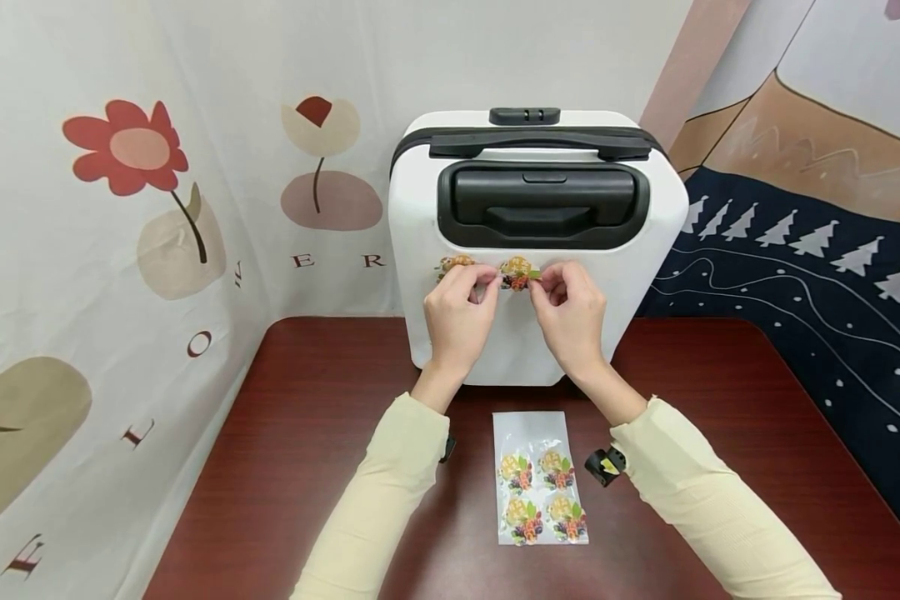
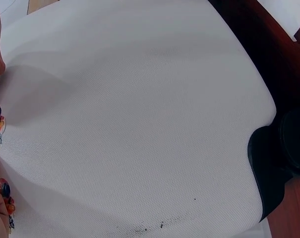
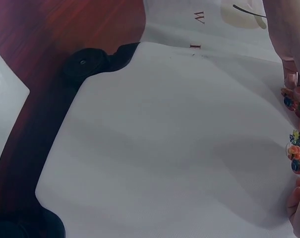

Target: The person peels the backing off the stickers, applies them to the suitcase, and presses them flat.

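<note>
A white suitcase (image 1: 521, 342) stands upright with its black handle recess near the top. Against its front is a colourful fruit-and-flower sticker (image 1: 517, 271), with a hand at each side. My left hand (image 1: 456, 321) pinches its left edge between thumb and finger. At the right edge, my right hand (image 1: 576, 312) pinches it the same way. Another sticker (image 1: 453, 263) lies on the suitcase to the left, partly hidden behind the left hand. In the right wrist view the sticker between the hands (image 3: 297, 151) shows at the right border, close against the white shell.
A white sticker sheet (image 1: 528, 429) with several similar stickers lies on the dark red table (image 1: 322, 433), between the forearms. Behind the suitcase hangs a printed cloth (image 1: 232, 100). Suitcase wheels (image 2: 294, 141) show at its base.
</note>
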Action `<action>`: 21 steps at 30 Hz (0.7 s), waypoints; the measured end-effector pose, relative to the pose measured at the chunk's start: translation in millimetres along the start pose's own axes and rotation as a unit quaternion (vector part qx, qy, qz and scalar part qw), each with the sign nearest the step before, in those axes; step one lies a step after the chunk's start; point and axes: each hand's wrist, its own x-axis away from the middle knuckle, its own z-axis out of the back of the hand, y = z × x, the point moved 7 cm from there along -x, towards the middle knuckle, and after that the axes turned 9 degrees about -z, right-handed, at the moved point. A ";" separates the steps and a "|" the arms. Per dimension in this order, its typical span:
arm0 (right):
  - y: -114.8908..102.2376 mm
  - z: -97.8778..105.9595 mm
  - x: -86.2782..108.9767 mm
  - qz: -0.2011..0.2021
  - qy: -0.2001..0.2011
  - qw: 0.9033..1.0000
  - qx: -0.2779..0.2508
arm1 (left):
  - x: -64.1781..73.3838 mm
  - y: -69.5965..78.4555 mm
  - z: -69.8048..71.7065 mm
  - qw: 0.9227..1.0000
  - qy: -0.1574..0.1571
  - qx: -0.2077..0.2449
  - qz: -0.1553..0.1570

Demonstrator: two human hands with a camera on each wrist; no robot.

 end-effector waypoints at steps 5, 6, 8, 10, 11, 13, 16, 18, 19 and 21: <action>-0.6 0.5 -0.1 -0.001 0.000 1.000 -0.006 | -0.2 -0.8 2.1 1.000 0.008 -0.001 0.001; -0.6 0.5 0.1 -0.001 0.000 1.000 -0.005 | 0.0 -1.2 2.2 1.000 0.008 0.000 0.002; -1.1 1.0 -0.1 -0.002 -0.002 1.000 -0.006 | -0.3 -1.0 2.5 1.000 0.009 0.002 0.001; -0.5 1.3 -0.3 -0.008 -0.005 1.000 -0.009 | -0.2 -1.3 2.7 1.000 0.008 0.004 0.001; 0.0 1.6 -0.5 -0.011 -0.007 1.000 -0.009 | -0.2 -1.2 2.9 1.000 0.007 0.004 0.001; 1.6 1.9 -0.7 -0.018 -0.011 1.000 -0.010 | -0.5 -0.8 3.4 1.000 0.003 0.007 0.003; 3.5 3.8 -1.5 -0.024 -0.015 1.000 -0.013 | -0.5 -1.6 3.0 1.000 -0.011 0.018 0.011; 4.9 5.0 -2.1 -0.024 -0.014 1.000 -0.013 | -0.9 -2.4 2.4 0.999 -0.025 0.028 0.020; 5.1 5.6 -2.4 -0.023 -0.015 1.000 -0.013 | -0.9 -2.9 2.0 0.999 -0.032 0.033 0.025; 4.7 7.0 -3.3 -0.023 -0.017 1.000 -0.012 | -0.5 -3.9 1.2 0.997 -0.046 0.041 0.035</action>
